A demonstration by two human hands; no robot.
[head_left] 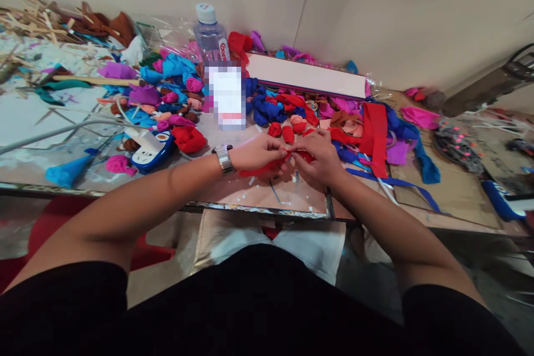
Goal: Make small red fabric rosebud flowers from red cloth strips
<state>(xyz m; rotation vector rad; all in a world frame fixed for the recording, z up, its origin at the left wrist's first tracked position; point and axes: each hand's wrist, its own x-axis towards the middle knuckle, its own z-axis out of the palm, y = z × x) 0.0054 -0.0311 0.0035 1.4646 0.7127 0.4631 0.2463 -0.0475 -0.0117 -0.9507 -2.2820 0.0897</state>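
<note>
My left hand [259, 154], with a metal-banded watch [224, 159] on its wrist, is closed on a red strip of crepe-like material [267, 169]. The strip runs below the left fingers. My right hand [319, 157] pinches the same red piece from the other side, and the fingertips of both hands nearly meet over it. What lies right between the fingertips is partly hidden. Just beyond the hands sit small rolled red buds [287, 134]. A wide red strip [374, 139] drapes over the pile to the right of my right hand.
Heaps of blue, purple and pink crumpled pieces [175, 69] spread along the back. A plastic bottle [211, 39] stands behind a blurred-out panel [227, 94]. A blue-and-white power socket [152, 151] with a grey cable lies left. A long white box [308, 75] rests near the wall.
</note>
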